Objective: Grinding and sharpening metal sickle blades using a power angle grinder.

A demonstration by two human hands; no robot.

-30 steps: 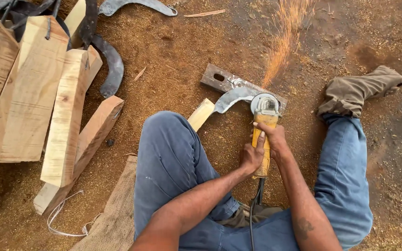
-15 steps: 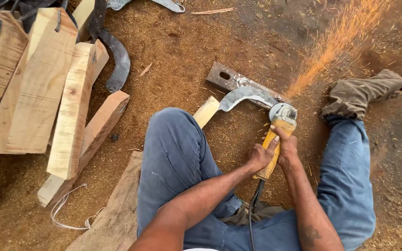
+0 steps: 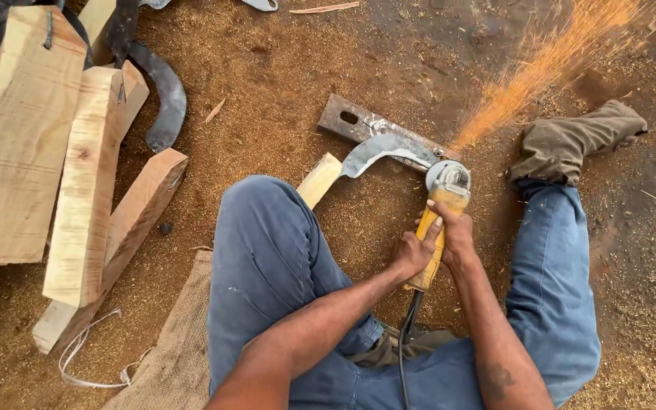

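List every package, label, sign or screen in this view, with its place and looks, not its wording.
None of these is in view.
The nearest to packaging is a burlap sack, tan and coarse, flat on the sawdust ground by the person's left leg.
The yellow angle grinder, held in both hands, shows no readable label.

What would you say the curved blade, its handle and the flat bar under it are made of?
Blade: metal, probably steel, grey, ground bright; sparks fly where the grinder meets it. Handle: pale, bare wood. Bar: brown, rusty-looking metal, likely iron or steel, with a hole.
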